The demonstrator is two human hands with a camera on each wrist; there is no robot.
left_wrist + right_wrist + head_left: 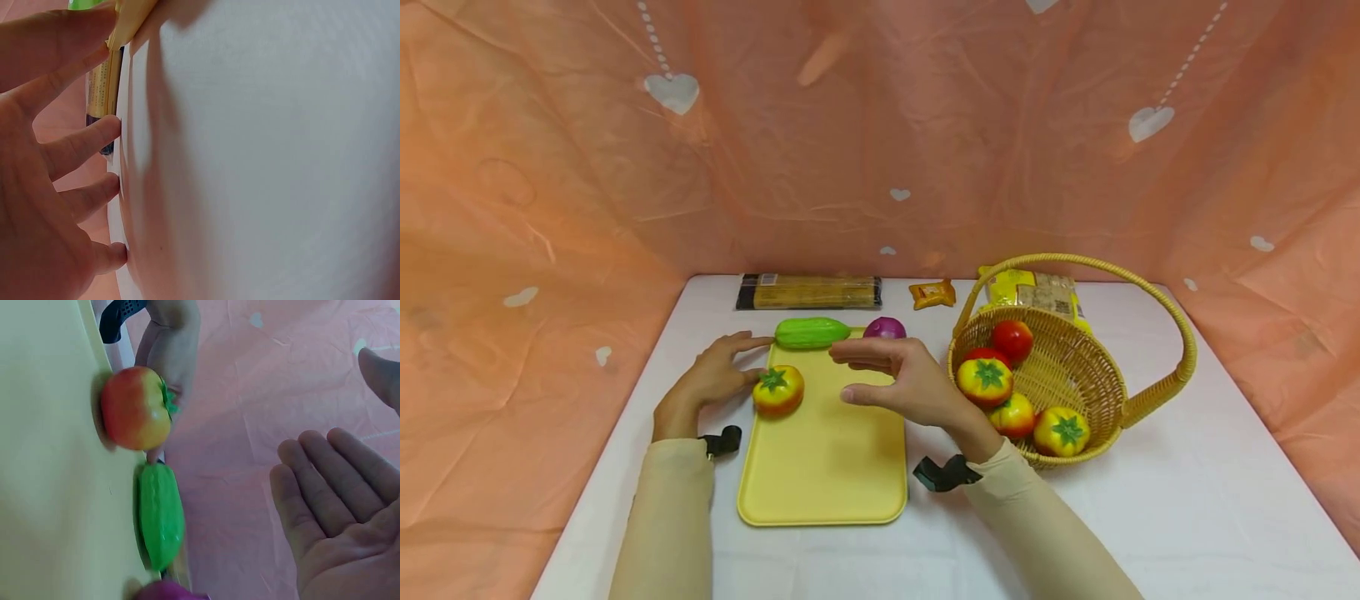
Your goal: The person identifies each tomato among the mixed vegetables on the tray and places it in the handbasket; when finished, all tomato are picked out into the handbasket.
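My left hand (711, 375) rests at the left edge of the yellow tray (831, 483), fingers spread and fairly straight. In the left wrist view its thumb and index finger touch the tray rim (128, 25). Close beside that thumb, a red-yellow tomato (778, 392) with a green calyx sits on the tray. At the tray's far end lie a ridged green gourd (811, 332) and a purple onion (884, 327). My right hand (910, 383) hovers over the tray's right side, fingers extended, thumb apart, nothing in it; the right wrist view shows its bare palm (350, 550).
A wicker basket (1108, 375) with a tall handle stands tilted to the right, holding several tomatoes (985, 382) and a red round fruit (1012, 341). Behind are a noodle pack (816, 292), a small orange packet (933, 293) and a yellow bag (1037, 292).
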